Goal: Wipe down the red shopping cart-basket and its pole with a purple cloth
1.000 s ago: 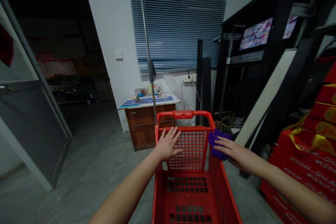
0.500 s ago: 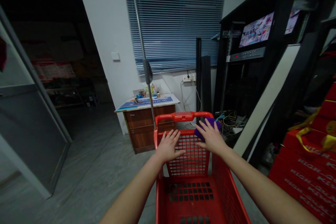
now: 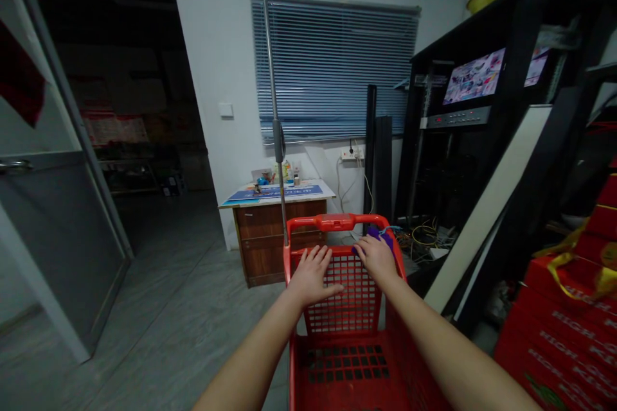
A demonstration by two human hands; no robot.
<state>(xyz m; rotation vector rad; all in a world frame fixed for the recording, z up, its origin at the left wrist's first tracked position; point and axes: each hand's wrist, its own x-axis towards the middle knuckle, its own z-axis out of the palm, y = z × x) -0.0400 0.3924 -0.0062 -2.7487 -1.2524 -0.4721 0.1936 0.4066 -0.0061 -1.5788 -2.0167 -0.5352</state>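
In front of me stands a red plastic shopping cart (image 3: 342, 353) with a lattice panel and a raised handle (image 3: 336, 223). My left hand (image 3: 311, 276) lies at the left top edge of the panel, palm down, thumb and fingers stretched out, with nothing in it. At the cart's right upper corner, my right hand (image 3: 378, 261) has its fingers bent and close together on a purple cloth (image 3: 387, 237), which is partly covered by the hand. A thin metal pole (image 3: 272, 87) rises beside the handle's left end.
Behind the cart is a wooden cabinet (image 3: 263, 244) with a blue sign and small items on top. Red boxes (image 3: 540, 327) are stacked at the right, near a leaning pale board (image 3: 491, 205) and a black rack (image 3: 515, 96) with screens. An open grey door (image 3: 58, 250) is at the left.
My right hand's spread fingers have drawn together on the purple cloth, and the hand has shifted slightly left and down. My left hand stays on the panel edge. The view has tilted up slightly.
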